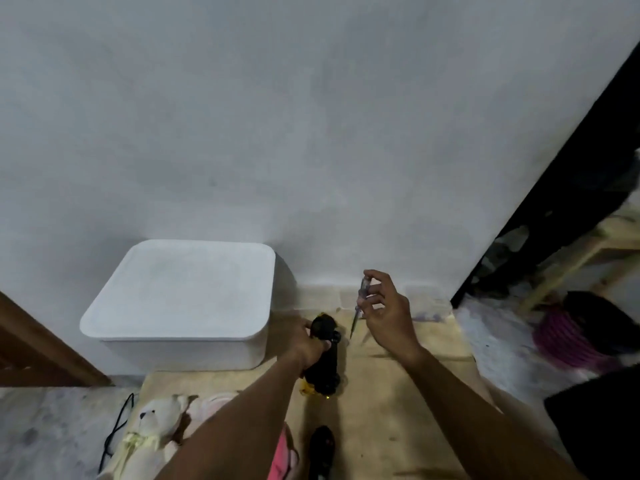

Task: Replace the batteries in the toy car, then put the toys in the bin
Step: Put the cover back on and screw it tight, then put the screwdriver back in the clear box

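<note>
My left hand (306,342) grips a black and yellow toy car (325,358), held with its underside turned up above the floor mat. To its right, my right hand (386,311) holds a small screwdriver (360,303) with a clear handle, tip pointing down and a little apart from the car. A white bin (180,303) with its lid on stands against the wall, left of the car. A white plush bear (152,431) lies on the mat at the lower left. A pink toy (282,455) shows under my left forearm.
A black remote-like object (321,452) lies on the beige mat (381,403) near the bottom. A black cable (117,427) trails on the floor at left. Brown wooden furniture (41,348) is at far left. A purple item (568,337) and a dark frame (561,188) are at right.
</note>
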Demonstrator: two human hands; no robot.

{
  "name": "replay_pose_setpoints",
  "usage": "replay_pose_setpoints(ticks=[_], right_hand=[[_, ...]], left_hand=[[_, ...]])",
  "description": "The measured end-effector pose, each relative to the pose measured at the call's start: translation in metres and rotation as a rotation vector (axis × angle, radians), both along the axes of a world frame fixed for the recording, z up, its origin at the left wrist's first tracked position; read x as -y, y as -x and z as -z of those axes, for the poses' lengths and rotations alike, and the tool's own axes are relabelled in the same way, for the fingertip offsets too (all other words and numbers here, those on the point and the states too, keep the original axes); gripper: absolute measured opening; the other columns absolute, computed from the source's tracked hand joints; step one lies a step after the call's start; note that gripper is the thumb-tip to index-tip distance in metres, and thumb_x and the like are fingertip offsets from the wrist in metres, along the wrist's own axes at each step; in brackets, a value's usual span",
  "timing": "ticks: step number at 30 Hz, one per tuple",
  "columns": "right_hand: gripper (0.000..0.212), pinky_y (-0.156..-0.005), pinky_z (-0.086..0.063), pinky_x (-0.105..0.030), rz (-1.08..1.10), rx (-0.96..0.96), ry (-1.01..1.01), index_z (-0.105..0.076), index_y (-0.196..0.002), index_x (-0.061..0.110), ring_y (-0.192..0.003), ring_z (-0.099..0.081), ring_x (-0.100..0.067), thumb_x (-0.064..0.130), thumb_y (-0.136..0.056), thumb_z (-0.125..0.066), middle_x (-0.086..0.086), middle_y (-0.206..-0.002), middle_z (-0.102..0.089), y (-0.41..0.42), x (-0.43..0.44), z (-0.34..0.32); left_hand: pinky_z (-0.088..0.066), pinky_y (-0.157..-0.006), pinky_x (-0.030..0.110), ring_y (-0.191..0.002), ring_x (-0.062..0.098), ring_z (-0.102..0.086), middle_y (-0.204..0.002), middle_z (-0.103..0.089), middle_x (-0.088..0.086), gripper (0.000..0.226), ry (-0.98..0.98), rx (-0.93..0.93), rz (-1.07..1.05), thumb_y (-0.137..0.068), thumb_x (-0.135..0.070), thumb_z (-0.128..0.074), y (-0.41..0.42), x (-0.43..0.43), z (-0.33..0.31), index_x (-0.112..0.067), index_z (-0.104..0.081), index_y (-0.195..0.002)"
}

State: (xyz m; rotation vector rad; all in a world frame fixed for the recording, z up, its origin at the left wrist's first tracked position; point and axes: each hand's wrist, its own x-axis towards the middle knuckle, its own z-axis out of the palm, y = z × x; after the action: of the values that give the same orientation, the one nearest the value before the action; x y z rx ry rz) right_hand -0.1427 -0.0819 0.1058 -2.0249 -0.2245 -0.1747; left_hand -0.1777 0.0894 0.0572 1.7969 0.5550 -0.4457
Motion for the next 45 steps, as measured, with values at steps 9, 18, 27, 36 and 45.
replay_pose_setpoints(ticks=[9, 18, 27, 36, 45], right_hand=[[0.058, -0.069, -0.058, -0.04, 0.0, -0.091, -0.008, -0.053, -0.125, 0.032, -0.069, -0.067, -0.01, -0.007, -0.084, -0.066, -0.003, -0.088, -0.067, -0.009, 0.03, 0.049], [0.056, -0.067, -0.061, -0.045, -0.037, -0.116, 0.032, -0.05, -0.127, 0.032, -0.075, -0.071, -0.012, -0.002, -0.086, -0.067, -0.001, -0.089, -0.069, -0.008, 0.032, 0.053], [0.057, -0.068, -0.06, -0.034, -0.046, -0.132, 0.024, -0.051, -0.129, 0.032, -0.078, -0.069, -0.009, 0.001, -0.086, -0.07, 0.0, -0.093, -0.069, 0.0, 0.019, 0.052], [0.057, -0.067, -0.061, -0.033, -0.033, -0.106, 0.083, -0.05, -0.132, 0.029, -0.079, -0.069, -0.012, 0.005, -0.086, -0.071, 0.002, -0.095, -0.07, 0.012, 0.023, 0.055], [0.06, -0.064, -0.06, -0.03, -0.009, -0.106, 0.119, -0.049, -0.131, 0.037, -0.077, -0.066, -0.011, 0.004, -0.085, -0.07, 0.004, -0.091, -0.067, 0.016, 0.009, 0.016]], left_hand=[[-0.048, -0.071, 0.024, -0.1, 0.018, -0.067, -0.107, -0.069, -0.002, 0.046, -0.794, 0.068, 0.169, -0.072, -0.051, -0.073, 0.007, 0.01, 0.024, -0.031, -0.063, -0.113], [-0.045, -0.071, 0.026, -0.1, 0.018, -0.064, -0.109, -0.068, -0.004, 0.059, -0.62, 0.133, 0.157, -0.071, -0.068, -0.067, 0.02, 0.016, 0.042, -0.032, -0.06, -0.118], [-0.054, -0.086, 0.03, -0.097, 0.013, -0.066, -0.109, -0.072, -0.007, 0.057, -0.397, 0.216, 0.177, -0.067, -0.05, -0.077, 0.021, 0.013, 0.056, -0.028, -0.068, -0.119], [-0.051, -0.085, 0.02, -0.092, 0.012, -0.068, -0.105, -0.075, -0.003, 0.031, -0.407, 0.205, 0.249, -0.079, -0.026, -0.075, 0.032, 0.022, 0.057, -0.024, -0.075, -0.111], [-0.05, -0.072, 0.018, -0.082, 0.006, -0.063, -0.095, -0.068, -0.006, 0.032, -0.211, 0.199, 0.085, -0.089, -0.031, -0.07, 0.016, -0.001, 0.01, -0.02, -0.065, -0.119]])
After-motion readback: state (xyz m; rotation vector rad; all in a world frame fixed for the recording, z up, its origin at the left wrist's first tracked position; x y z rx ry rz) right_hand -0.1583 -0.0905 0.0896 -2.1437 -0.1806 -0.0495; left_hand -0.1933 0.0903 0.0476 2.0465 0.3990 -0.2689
